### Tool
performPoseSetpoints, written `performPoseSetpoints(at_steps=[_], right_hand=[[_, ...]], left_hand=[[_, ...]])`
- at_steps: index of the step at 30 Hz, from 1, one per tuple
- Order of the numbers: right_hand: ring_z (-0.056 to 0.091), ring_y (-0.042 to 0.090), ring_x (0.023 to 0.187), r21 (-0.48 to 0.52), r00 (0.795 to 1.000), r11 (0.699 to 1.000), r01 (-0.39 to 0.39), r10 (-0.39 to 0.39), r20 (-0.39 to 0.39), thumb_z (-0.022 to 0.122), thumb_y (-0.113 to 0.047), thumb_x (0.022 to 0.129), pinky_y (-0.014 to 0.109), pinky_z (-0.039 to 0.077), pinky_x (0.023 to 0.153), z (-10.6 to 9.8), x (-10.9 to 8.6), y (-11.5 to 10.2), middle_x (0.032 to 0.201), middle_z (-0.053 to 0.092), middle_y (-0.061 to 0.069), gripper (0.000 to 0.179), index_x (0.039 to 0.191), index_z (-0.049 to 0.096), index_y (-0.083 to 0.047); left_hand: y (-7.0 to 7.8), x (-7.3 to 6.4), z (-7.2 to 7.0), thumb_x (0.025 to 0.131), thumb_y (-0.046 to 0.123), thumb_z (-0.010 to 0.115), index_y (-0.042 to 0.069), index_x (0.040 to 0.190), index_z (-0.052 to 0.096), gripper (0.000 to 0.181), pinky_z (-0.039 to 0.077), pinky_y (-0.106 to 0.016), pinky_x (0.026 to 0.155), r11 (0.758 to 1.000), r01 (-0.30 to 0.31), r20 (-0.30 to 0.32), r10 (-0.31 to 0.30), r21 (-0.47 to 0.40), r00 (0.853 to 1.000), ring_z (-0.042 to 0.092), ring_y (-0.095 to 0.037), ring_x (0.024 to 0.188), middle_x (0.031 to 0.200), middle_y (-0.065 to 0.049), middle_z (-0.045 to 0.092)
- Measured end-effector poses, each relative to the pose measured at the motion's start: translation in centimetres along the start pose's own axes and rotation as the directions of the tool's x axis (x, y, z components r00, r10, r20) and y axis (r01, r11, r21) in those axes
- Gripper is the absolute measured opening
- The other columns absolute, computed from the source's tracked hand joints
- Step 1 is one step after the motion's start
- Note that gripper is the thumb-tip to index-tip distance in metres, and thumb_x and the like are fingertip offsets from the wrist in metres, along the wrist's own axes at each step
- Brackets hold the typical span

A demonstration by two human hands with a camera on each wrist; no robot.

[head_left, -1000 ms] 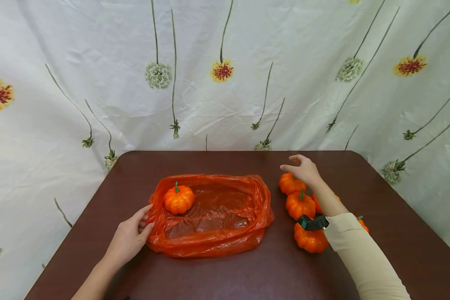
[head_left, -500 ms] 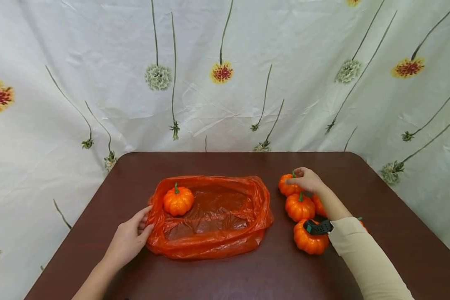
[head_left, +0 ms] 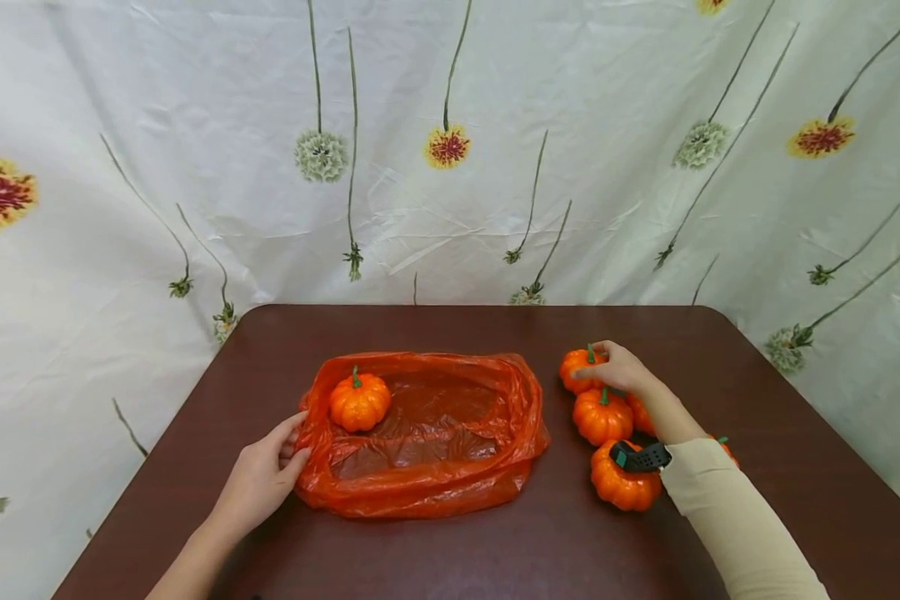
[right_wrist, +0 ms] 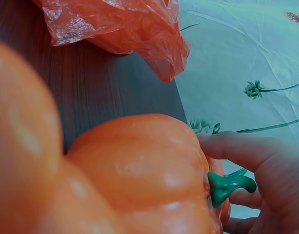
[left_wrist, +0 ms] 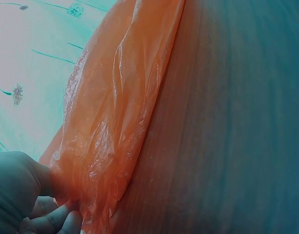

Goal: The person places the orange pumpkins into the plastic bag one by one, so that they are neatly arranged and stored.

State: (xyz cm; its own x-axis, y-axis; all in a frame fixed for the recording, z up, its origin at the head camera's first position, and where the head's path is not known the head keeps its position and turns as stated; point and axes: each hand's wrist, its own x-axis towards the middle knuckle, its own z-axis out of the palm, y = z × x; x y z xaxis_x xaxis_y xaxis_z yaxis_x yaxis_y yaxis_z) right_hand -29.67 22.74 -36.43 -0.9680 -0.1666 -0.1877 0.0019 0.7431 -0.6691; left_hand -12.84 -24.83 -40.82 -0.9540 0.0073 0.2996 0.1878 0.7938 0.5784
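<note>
A red plastic bag [head_left: 420,492] lies on the table with its mouth spread wide. One small orange pumpkin [head_left: 360,404] with a green stem sits inside, at the left end. My left hand [head_left: 261,475] pinches the bag's left rim between thumb and fingers; the left wrist view shows the film [left_wrist: 110,107] bunched at the fingertips. On the right, my right hand [head_left: 621,368] grips the farthest pumpkin [head_left: 576,371] of a group, its thumb on the near side. A nearer pumpkin [right_wrist: 144,170] hides most of that hold in the right wrist view.
Close by the right hand stand a middle pumpkin [head_left: 602,418] and a front pumpkin [head_left: 621,483]; others lie partly under the forearm. A dark wooden table [head_left: 450,558] carries everything. Behind its far edge hangs a flowered white cloth [head_left: 390,208].
My right hand has come down from above the far pumpkin and closed its fingers around it. The left hand and the bag have stayed put.
</note>
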Motion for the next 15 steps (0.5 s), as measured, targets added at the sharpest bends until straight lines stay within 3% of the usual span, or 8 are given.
performPoseSetpoints(at_steps=[15], right_hand=[[0.036, 0.05, 0.127, 0.034, 1.0, 0.999, 0.005, -0.005, -0.002, 0.073, -0.029, 0.086, 0.056, 0.036, 0.102, 0.19, -0.03, 0.27, 0.143, 0.032, 0.036, 0.083, 0.144, 0.029, 0.011]], left_hand=[[0.12, -0.03, -0.05, 0.085, -0.001, 0.07, -0.008, 0.13, 0.054, 0.048, 0.055, -0.036, 0.067, 1.0, -0.014, -0.012, 0.014, -0.002, 1.0, 0.063, -0.02, 0.076, 0.092, -0.011, 0.064]])
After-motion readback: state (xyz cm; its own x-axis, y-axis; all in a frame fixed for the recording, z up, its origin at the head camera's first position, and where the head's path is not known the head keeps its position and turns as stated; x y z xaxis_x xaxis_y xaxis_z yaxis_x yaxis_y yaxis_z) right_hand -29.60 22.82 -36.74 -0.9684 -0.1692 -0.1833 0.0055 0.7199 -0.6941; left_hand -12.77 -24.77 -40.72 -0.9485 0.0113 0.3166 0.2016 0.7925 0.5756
